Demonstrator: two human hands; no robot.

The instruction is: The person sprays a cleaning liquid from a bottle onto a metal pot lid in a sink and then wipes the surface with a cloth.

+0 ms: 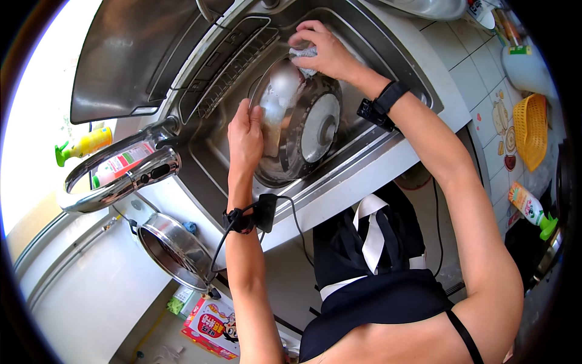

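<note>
A shiny round metal pot [291, 159] rests tilted in the stainless steel sink [354, 109], its pale round base [320, 129] facing towards me. My left hand [245, 136] grips its left edge, thumb and fingers pinching the rim. At the pot's far side, my right hand [329, 54] holds a grey-white scrubbing cloth [303, 59] against the metal, with the fingers curled over it. Bright reflections cover part of the pot's wall. Both wrists wear black straps with small devices. The part of the pot facing away from me is hidden.
A wire rack [236, 68] lines the sink's left side, below a raised metal cover [145, 54]. The chrome faucet [154, 170] juts out at left, near spray bottles [91, 141]. A steel steamer pot [177, 250] stands lower left. A yellow basket [529, 132] is at right.
</note>
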